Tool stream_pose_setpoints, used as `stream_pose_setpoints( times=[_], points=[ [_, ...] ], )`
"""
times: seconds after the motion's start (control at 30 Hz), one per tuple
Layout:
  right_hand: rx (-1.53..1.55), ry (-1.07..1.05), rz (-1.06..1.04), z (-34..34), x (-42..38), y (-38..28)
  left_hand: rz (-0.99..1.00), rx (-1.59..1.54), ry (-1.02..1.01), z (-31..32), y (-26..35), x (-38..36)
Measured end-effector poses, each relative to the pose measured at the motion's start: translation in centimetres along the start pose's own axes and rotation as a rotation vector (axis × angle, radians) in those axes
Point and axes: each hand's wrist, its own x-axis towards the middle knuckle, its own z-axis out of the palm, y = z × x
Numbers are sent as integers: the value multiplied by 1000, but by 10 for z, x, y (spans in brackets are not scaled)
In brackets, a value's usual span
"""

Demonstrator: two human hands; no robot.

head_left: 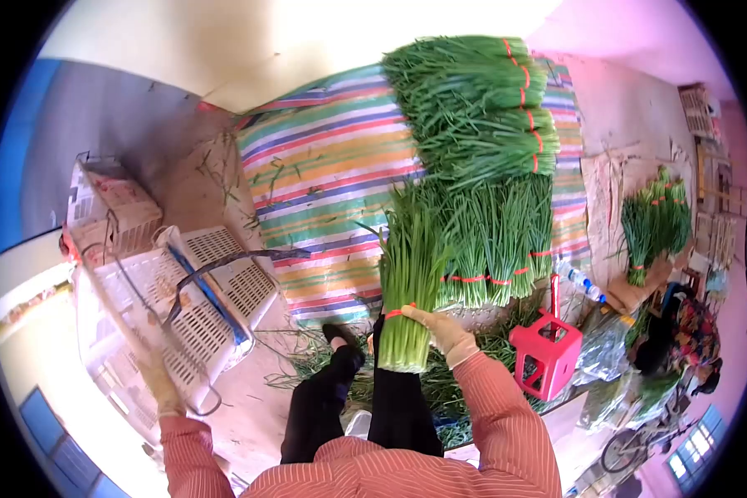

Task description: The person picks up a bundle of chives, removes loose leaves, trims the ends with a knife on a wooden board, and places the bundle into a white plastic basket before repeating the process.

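Note:
My right hand (444, 334), in a pale glove, is closed around a bunch of green chives (413, 290) near its red band. The bunch's pale cut ends point toward me, and its leaves point away over the striped sheet. At the left, my gloved left hand (159, 383) is at the near rim of a white plastic crate (129, 357), its fingers bent over the edge and partly hard to make out. A dark strap (216, 264) lies across the crates. Several banded bunches of chives (485, 232) lie in rows beyond my right hand.
A striped sheet (324, 199) covers the floor ahead. Loose chives (456, 398) are strewn around my feet. A red plastic stool (548, 353) stands at the right, near a water bottle (581, 280). Another person (689, 332) is farther right, beside more chives (656, 220).

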Motion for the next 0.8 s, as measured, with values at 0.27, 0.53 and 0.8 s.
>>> stream_pose_setpoints(
  times=[0.27, 0.53, 0.8],
  points=[
    [-220, -285, -374, 189, -100, -46, 845, 855, 404, 12, -33, 4],
    [-865, -421, -873, 359, -192, -74, 231, -774, -835, 3, 112, -104],
    [-1275, -312, -987, 427, -238, -146, 242, -1445, -773, -37, 147, -44]
  ],
)
